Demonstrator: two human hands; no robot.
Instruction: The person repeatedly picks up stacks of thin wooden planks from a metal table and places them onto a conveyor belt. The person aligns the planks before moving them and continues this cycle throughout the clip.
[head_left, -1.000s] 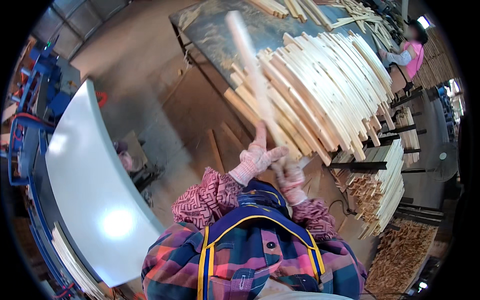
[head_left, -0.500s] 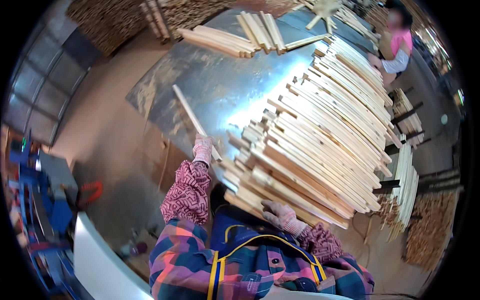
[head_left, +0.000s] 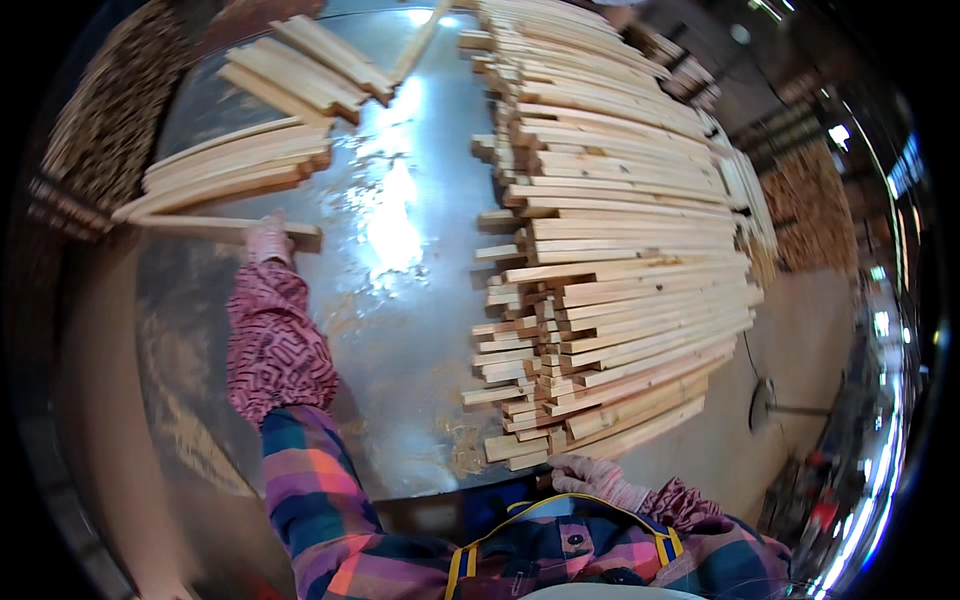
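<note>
My left hand (head_left: 267, 241), in a pink glove, grips a long pale wooden slat (head_left: 200, 228) lying flat on the shiny metal table (head_left: 400, 300), just below a small pile of slats (head_left: 230, 170). My right hand (head_left: 590, 477), also gloved, rests at the near end of the big heap of wooden slats (head_left: 620, 250), touching its lowest pieces at the table's front edge.
A second small bundle of slats (head_left: 305, 65) lies at the far left of the table. Sawdust is scattered along the near edge. More stacked wood (head_left: 810, 210) stands on the right, and stacked wood (head_left: 95, 130) lines the far left.
The left hand has carried the slat from beside the big heap over to the left and set it down by the small pile. The view has swung left; the right hand stays at the heap's near end.
</note>
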